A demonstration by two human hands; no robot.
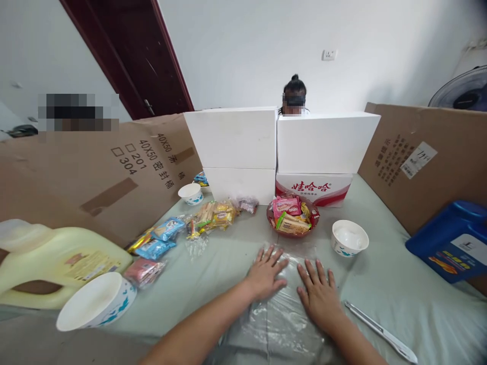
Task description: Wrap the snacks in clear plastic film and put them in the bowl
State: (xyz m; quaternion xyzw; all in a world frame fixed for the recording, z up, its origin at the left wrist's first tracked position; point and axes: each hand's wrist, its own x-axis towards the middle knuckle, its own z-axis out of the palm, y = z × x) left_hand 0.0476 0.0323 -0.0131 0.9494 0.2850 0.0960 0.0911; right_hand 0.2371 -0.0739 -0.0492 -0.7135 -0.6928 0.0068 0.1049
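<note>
My left hand (267,274) lies palm down with its fingers spread on a clear plastic bag (266,324) that is spread over the table. Beside it, my right hand (318,293) rests on the same plastic, flat and holding nothing. Just beyond my fingers stands a red bowl (292,230) filled with wrapped snacks (291,208). A white paper bowl (350,238) sits to the right of it. Near my right forearm lies a long, slim white tool (380,332), perhaps a utility knife or tongs; I cannot tell which.
Bagged snacks (216,215), blue packets (160,238), a small paper bowl (190,194) and a larger one (97,301) are on the left, near a yellow jug (68,258). A blue bottle (452,243) leans at right. White boxes (239,147) and cardboard (114,167) wall the table; people sit behind.
</note>
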